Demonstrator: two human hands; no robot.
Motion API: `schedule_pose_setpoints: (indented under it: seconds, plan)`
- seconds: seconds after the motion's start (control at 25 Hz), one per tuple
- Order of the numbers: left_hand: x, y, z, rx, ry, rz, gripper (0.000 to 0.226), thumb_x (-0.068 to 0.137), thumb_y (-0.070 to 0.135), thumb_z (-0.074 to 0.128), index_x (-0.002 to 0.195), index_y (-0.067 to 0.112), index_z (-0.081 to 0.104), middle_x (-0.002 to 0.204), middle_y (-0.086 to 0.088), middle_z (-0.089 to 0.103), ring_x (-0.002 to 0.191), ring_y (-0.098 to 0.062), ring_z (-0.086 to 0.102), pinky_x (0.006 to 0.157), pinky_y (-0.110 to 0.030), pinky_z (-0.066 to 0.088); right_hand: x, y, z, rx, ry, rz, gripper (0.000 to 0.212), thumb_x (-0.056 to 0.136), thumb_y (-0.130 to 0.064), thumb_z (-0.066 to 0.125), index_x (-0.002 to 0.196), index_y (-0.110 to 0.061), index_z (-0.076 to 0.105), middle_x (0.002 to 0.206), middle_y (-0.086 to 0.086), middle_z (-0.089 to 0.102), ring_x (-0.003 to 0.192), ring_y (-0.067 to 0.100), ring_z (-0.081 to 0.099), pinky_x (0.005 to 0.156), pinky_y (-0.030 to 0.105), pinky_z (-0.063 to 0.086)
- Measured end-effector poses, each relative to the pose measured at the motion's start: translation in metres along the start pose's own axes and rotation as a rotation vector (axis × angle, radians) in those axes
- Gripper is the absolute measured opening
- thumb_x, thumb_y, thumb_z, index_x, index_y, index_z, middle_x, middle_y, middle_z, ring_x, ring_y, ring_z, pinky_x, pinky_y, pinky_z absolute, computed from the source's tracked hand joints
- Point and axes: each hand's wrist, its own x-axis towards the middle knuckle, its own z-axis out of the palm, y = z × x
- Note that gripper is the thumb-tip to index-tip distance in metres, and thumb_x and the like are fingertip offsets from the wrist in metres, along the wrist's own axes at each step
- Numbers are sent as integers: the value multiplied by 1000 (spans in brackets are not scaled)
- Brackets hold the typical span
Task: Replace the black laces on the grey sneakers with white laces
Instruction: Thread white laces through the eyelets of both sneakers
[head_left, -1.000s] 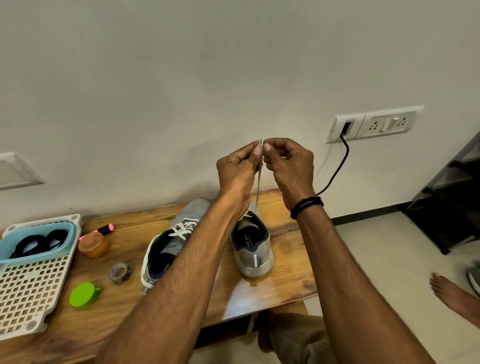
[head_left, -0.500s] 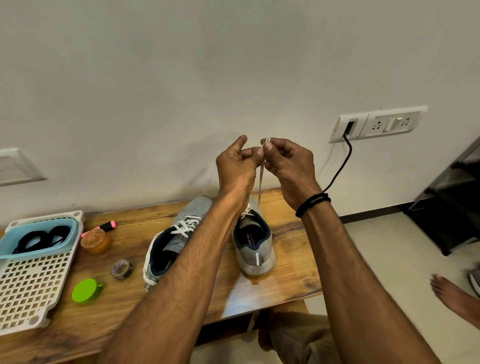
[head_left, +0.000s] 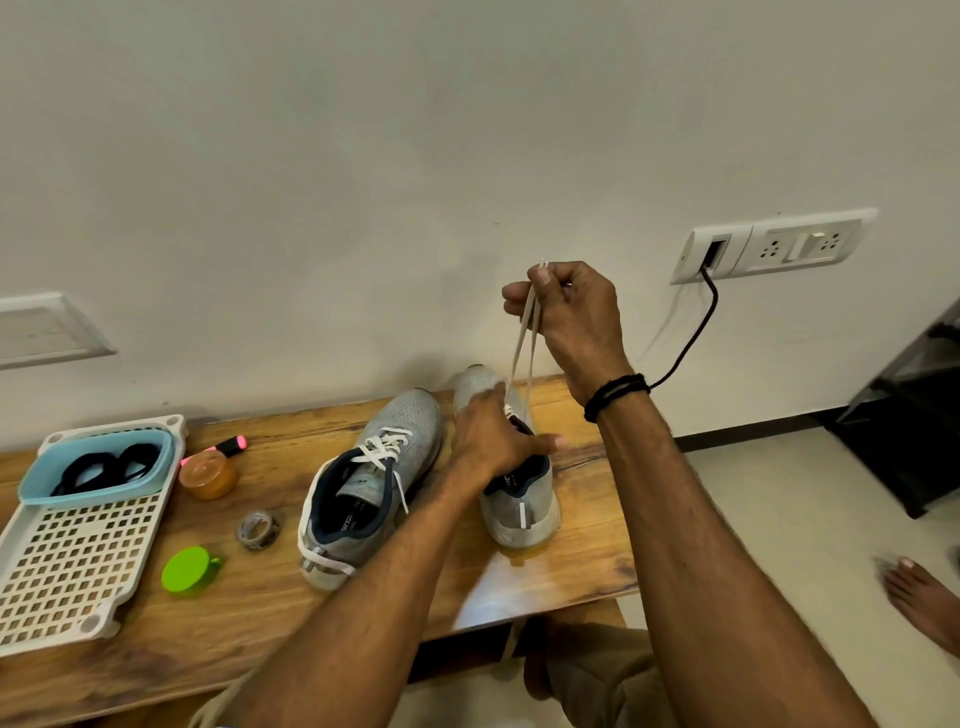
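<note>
**Evidently, the lace ends were lifted to be evened out**

The right hand (head_left: 576, 322) was raised well above the bench (head_left: 260, 613), with thumb and curled fingers pinching both ends of the white lace (head_left: 519, 343) together. The two strands ran taut down to the throat of the second sneaker (head_left: 524, 509). Holding the tips side by side like that probably served to compare their lengths and pull slack out of the eyelets.

The left hand (head_left: 493, 436) lay on top of that sneaker, over the tongue and collar, most likely to keep the shoe from lifting off the wood under the upward pull. It was blurred and its fingertips were hidden, so it could not be told whether it gripped the shoe or only pressed on it.

The first sneaker (head_left: 374, 467) stood just to the left, toe towards the wall and already threaded in white, its ends trailing loose over the side. The black laces (head_left: 98, 467) lay coiled in a blue tub (head_left: 36, 483) at the far left, well clear of the work, presumably set aside as finished with.

By this showing the job was near its close: tightening and perhaps tying remained.
</note>
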Motion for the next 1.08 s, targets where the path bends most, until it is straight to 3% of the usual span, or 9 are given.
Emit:
schedule_pose_setpoints:
  seconds: [0.2, 0.36, 0.52, 0.92, 1.0, 1.08]
  plan:
    - [3, -10, 21, -107, 76, -14, 82, 69, 52, 85, 138, 20, 57, 135, -4, 62, 119, -18, 60, 97, -29, 49, -4, -8, 2, -7, -6, -72, 8, 100, -13, 54, 95, -6, 57, 67, 4, 63, 64, 17, 64, 66, 31, 59]
    - [2, -17, 21, -138, 7, -1, 71, 76, 39, 84, 139, 22, 57, 133, -3, 64, 113, -17, 63, 99, -32, 53, -2, -11, 2, 19, 4, -95, 8, 99, -12, 57, 91, -9, 58, 64, 1, 59, 59, 11, 58, 66, 36, 59]
    - [-1, -15, 23, -88, 15, 27, 67, 79, 34, 83, 139, 23, 57, 133, -3, 64, 116, -17, 62, 99, -29, 50, 0, -15, 6, -1, -5, -171, 20, 97, -2, 52, 81, -13, 53, 63, 4, 58, 59, 16, 57, 62, 38, 58]
    - [4, -21, 22, -104, -1, 39, 71, 76, 38, 85, 139, 22, 57, 134, -4, 63, 118, -19, 61, 100, -31, 50, 0, -27, 16, 50, -17, -191, 25, 95, 9, 47, 77, -10, 51, 62, 6, 54, 57, 16, 53, 62, 39, 59]
    - [5, -20, 21, -107, -31, 29, 80, 73, 43, 86, 143, 20, 53, 139, -5, 60, 123, -21, 58, 103, -32, 49, 0, -26, 12, 16, -49, -186, 18, 96, 5, 49, 82, -6, 53, 63, 7, 57, 57, 16, 58, 64, 42, 61]
    - [7, -23, 15, -140, -98, 44, 103, 67, 48, 89, 151, 17, 40, 149, -6, 49, 134, -23, 48, 109, -33, 42, 1, -24, 6, -72, -93, -166, 9, 98, -1, 51, 90, -3, 54, 67, 10, 64, 62, 21, 66, 69, 46, 61]
